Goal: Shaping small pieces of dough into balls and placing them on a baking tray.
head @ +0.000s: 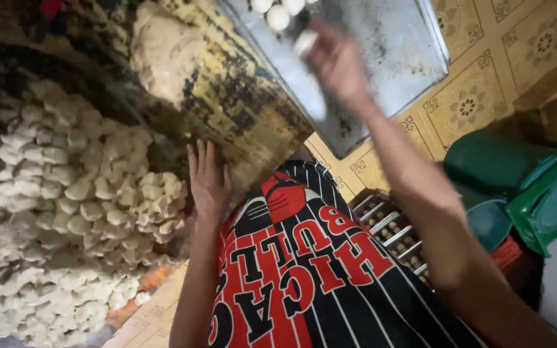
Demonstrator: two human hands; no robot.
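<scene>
Placing dough ball [305,42] held in right hand [338,64] fingers onto metal tray [394,51]; set gently beside others; left hand [209,182] flat, empty.

1. A worn worktop with a yellow and black scuffed surface [240,96] fills the frame from about nine o'clock up to twelve o'clock.
2. A heap of small pale dough pieces [53,206] lies on it at nine o'clock.
3. A large lump of beige dough [162,48] sits at eleven o'clock.
4. A flat grey metal baking tray [381,51] lies at one o'clock, with round white dough balls [277,16] on its top end.
5. The left hand [209,180] rests flat against the worktop's edge near the centre.
</scene>
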